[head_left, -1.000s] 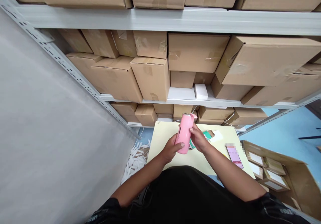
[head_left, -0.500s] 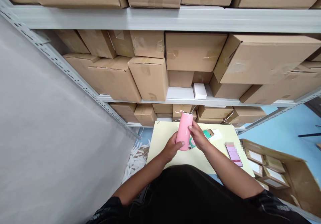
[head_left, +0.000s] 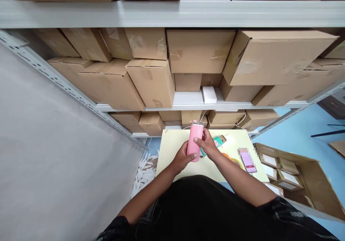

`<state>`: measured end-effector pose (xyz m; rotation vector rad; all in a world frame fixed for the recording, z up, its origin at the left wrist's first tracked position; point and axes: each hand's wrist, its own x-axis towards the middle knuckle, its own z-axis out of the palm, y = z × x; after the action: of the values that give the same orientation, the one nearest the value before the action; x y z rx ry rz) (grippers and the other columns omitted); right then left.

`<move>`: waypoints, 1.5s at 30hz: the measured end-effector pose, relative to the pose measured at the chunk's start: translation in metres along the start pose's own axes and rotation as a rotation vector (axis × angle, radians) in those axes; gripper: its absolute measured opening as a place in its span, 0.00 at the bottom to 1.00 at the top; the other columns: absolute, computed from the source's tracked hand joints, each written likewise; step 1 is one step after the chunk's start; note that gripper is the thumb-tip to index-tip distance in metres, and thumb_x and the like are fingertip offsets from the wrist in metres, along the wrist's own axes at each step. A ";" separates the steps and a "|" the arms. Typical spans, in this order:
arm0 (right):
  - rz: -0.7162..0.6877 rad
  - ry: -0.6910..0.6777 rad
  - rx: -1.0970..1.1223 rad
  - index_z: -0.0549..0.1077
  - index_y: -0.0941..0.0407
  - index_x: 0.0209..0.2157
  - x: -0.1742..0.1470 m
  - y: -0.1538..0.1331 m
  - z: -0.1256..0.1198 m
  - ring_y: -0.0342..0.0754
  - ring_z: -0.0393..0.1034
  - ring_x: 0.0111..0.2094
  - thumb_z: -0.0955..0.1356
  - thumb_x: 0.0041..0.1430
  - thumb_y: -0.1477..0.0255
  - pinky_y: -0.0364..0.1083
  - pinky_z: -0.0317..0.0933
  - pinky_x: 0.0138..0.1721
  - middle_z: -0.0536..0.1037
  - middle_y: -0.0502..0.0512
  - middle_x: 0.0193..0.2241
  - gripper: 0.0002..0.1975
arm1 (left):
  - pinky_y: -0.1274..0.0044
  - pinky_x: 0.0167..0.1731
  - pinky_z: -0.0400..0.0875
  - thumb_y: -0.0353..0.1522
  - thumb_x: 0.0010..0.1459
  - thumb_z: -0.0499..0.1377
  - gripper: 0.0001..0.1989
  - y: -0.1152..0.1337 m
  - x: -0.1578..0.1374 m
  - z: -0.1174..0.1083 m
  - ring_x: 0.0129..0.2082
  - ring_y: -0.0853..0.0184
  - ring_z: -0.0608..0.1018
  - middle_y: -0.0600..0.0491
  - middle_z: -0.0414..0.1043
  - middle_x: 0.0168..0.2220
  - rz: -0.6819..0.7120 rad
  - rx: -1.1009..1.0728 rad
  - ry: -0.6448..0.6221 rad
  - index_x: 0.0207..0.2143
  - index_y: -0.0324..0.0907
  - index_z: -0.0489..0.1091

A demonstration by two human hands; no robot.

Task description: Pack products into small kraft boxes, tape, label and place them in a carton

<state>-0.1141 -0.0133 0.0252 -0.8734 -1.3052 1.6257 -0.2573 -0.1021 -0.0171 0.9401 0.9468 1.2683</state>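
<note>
The two hands are holding one pink bottle in the air, over the near half of the table (head_left: 167,153). The left hand (head_left: 181,158) is closing around the lower part of the bottle (head_left: 195,140), its thumb lying across the front. The right hand (head_left: 208,145) is gripping higher, at the right side, its thumb pressing on the wall. The fingers behind are hiding, so I cannot tell how far they are reaching.

To do this holding well, the left hand should be carrying the weight from low down — the wall is looking smooth and could be slipping. The right hand should be guiding only, not squeezing hard. The metal rim is facing up and the bottle is leaning slightly right; keeping clear of the carton (head_left: 217,141), which is lying just behind the right hand, would be wise — also of the phone (head_left: 248,162).
</note>
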 end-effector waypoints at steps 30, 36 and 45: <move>-0.033 0.272 -0.271 0.67 0.51 0.55 -0.024 0.038 -0.074 0.54 0.72 0.46 0.78 0.48 0.64 0.56 0.67 0.52 0.77 0.56 0.47 0.33 | 0.55 0.61 0.62 0.40 0.54 0.65 0.26 -0.066 0.061 -0.029 0.61 0.46 0.70 0.39 0.71 0.59 -0.205 0.575 0.086 0.54 0.41 0.72; -0.032 0.418 -0.373 0.51 0.50 0.71 -0.049 0.024 -0.146 0.59 0.70 0.57 0.78 0.49 0.65 0.59 0.65 0.59 0.70 0.63 0.61 0.53 | 0.54 0.63 0.58 0.41 0.45 0.71 0.44 -0.118 0.126 0.023 0.66 0.38 0.61 0.35 0.59 0.69 -0.196 1.166 -0.129 0.63 0.39 0.64; 0.104 0.331 -0.698 0.56 0.48 0.70 -0.070 -0.001 -0.214 0.61 0.70 0.60 0.78 0.47 0.61 0.59 0.66 0.59 0.71 0.60 0.63 0.51 | 0.64 0.49 0.71 0.46 0.50 0.67 0.50 -0.162 0.188 0.067 0.58 0.46 0.71 0.35 0.65 0.62 -0.391 1.593 -0.239 0.69 0.38 0.52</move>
<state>0.1065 0.0042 -0.0180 -1.5718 -1.6183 1.0196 -0.1283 0.0709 -0.1563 1.8706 1.8185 -0.1842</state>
